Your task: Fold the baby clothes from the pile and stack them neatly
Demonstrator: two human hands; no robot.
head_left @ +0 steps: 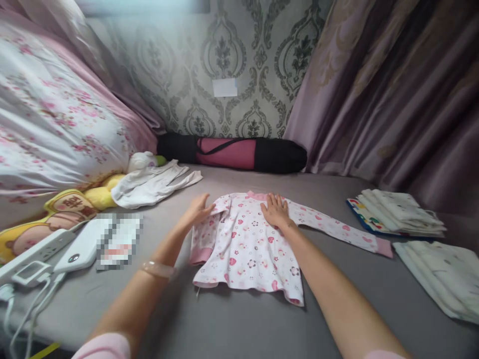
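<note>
A small long-sleeved shirt (pixel 254 244), white with pink hearts and flowers and a pink collar, lies spread out with its collar away from me. My right hand (pixel 276 212) rests flat on its upper chest near the collar, fingers spread. At the left shoulder, my left hand (pixel 200 209) touches the edge of the sleeve, thumb apart from the fingers. That left sleeve (pixel 204 239) bends down beside the body, its pink cuff toward me. The right sleeve (pixel 337 227) stretches out straight to the right.
Folded pale clothes (pixel 400 212) are stacked at right, with another folded pile (pixel 445 274) nearer. White garments (pixel 153 184), a yellow plush cushion (pixel 71 207), a power strip (pixel 41 254) and a white power bank (pixel 84 247) lie left. A black-and-pink roll bag (pixel 228 153) lies along the wall.
</note>
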